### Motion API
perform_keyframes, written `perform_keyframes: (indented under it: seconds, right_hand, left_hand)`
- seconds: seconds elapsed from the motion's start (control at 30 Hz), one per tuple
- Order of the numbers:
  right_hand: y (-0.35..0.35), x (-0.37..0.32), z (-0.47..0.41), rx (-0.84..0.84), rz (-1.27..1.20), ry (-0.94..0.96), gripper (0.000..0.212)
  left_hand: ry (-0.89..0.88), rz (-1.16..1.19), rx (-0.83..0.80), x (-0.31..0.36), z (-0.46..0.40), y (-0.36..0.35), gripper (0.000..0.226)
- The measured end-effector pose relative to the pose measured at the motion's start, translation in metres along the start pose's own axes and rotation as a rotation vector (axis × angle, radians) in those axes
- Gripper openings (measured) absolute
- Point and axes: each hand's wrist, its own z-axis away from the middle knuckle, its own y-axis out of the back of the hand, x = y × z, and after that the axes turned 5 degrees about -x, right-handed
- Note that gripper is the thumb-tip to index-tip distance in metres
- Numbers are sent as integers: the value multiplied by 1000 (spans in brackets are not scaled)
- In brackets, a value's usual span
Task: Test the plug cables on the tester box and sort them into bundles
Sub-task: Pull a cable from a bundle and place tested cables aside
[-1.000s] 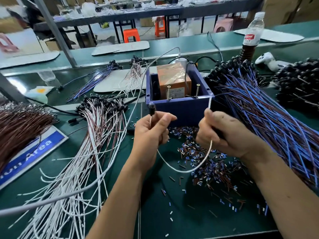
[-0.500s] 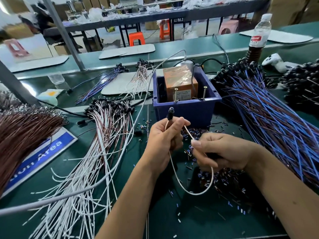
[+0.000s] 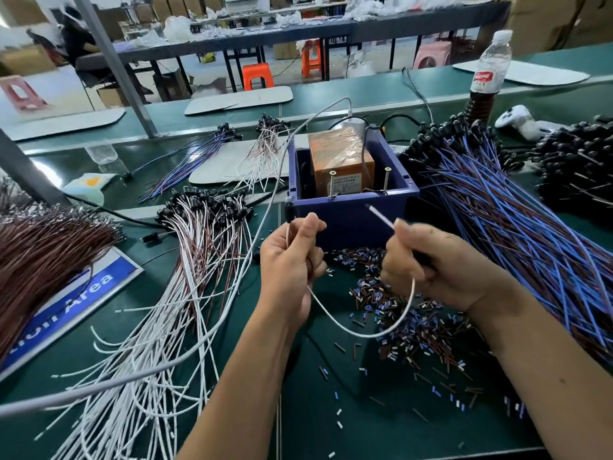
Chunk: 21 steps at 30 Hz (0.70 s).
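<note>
Spread across the whole frame, a dark green work table point(image 3: 381, 423); fanned over its right side, a big bundle of blue and brown plug cables with black plug heads point(image 3: 517, 227); over the lower left, a sheaf of white and reddish plug cables point(image 3: 185, 293), black plugs toward the centre; at the left edge, a mass of brown wires point(image 3: 43, 254) overlapping a blue and white sign point(image 3: 83, 300). Upper centre, an open-topped blue plastic tester box point(image 3: 351, 210) holding an orange block point(image 3: 341, 161), two upright screws at the front rim. Below the box, a scatter of small cut insulation bits point(image 3: 398, 313). Centre of frame, left hand point(image 3: 292, 263) gripping a single white plug cable point(image 3: 365, 333) just under its black plug point(image 3: 290, 210), plug close beside the box's front left corner; right hand point(image 3: 441, 263) curled around the same cable near its free end, tip pointing up-left toward the box front, cable sagging in a loop between both hands. Upper right, a clear plastic bottle point(image 3: 491, 61) and a white game controller point(image 3: 520, 122)
</note>
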Motion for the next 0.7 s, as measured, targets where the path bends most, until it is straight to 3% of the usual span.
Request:
perform_keyframes:
  seconds: [0.2,0.33,0.47,0.7]
  right_hand:
    - [4,0,-4,252,-43,161,58]
    - [6,2,-7,366,-6,189,58]
    - [4,4,-8,368,44,132,57]
    - [-3,3,-9,318,73,86,58]
  left_hand:
    - [15,28,-34,3,5,-8,35]
    - [-8,-42,-25,3,5,-10,27]
    - [-11,-15,-41,5,5,-11,4]
    - [31,99,12,9,4,-7,15]
